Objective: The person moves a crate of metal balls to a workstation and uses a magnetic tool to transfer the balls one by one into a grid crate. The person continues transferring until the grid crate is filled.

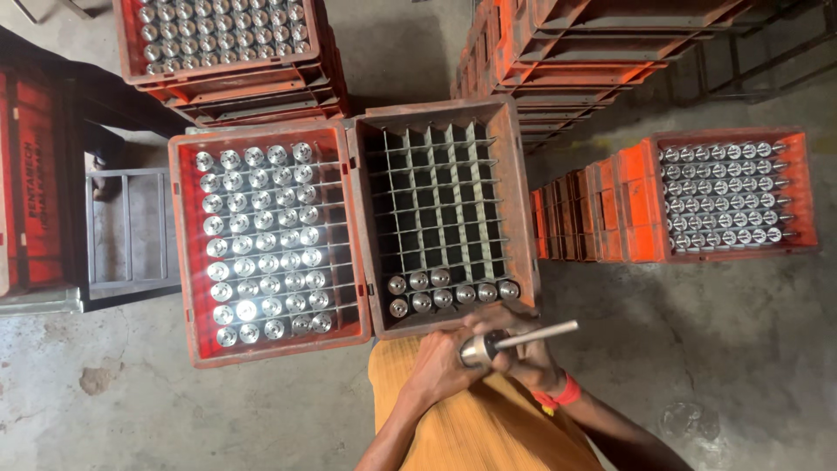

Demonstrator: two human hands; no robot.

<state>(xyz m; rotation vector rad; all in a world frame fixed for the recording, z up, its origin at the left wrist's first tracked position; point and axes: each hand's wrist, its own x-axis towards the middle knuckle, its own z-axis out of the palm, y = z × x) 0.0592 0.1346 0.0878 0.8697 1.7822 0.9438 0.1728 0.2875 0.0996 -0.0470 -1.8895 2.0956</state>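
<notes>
Both grips, left hand (440,366) and right hand (523,353), clasp one metal part (488,346), at six o'clock of the half-filled crate (523,218).

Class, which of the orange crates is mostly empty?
The crate just above the hands: only its nearest rows hold metal parts; the others look full.

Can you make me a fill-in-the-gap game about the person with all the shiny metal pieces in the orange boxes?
1. Both hands, the left hand and the right hand, hold one shiny metal part with a thin ____ sticking out.
2. The crate on the left is ____ of metal parts.
3. The middle crate has parts only in the rows ____ the person.
4. The right wrist wears a ____ band.

Missing words: rod; full; nearest; red
</notes>
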